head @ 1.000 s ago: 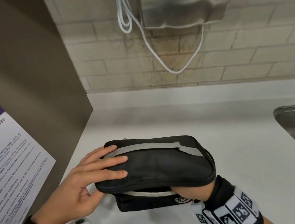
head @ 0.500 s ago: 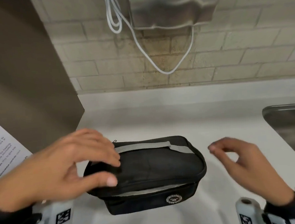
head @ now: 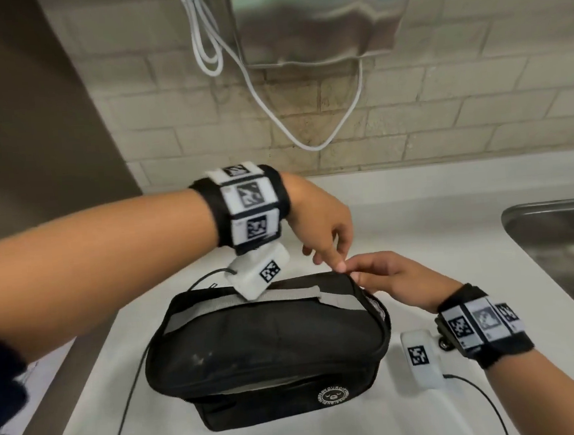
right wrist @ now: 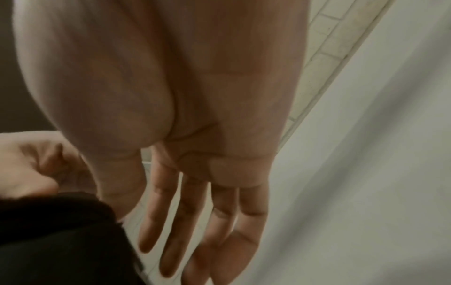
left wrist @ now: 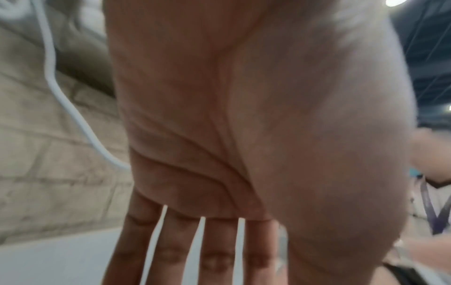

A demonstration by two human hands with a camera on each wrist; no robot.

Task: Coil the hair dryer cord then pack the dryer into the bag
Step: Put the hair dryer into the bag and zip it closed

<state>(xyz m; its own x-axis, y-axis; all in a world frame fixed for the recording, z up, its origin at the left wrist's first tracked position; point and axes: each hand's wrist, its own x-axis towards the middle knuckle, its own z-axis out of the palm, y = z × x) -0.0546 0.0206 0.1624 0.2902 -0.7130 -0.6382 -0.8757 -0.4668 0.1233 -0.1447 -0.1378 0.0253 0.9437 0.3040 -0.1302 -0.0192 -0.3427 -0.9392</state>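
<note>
Left hand (head: 321,228) is now raised over the far right corner of the bag (head: 264,342); a sec ago it lay flat on the lid. Its wrist cam shows straight fingers holding nothing, so released.

The bag sits mid-counter (head: 435,240), lid down, with the zip (head: 376,304) gaping at the right end. The dryer isn't visible; prob. already inside, but can't confirm.

Right hand (head: 396,274), which hung free beside the bag half a sec ago, has come in to that same corner, fingertips by the zip. Fingers look straight, no pinch seen, tho the head view is blurry there.

Further right is the sink (head: 533,218).

Meaning: both hands have converged on the zip, so packing looks done and closing comes next.
</note>
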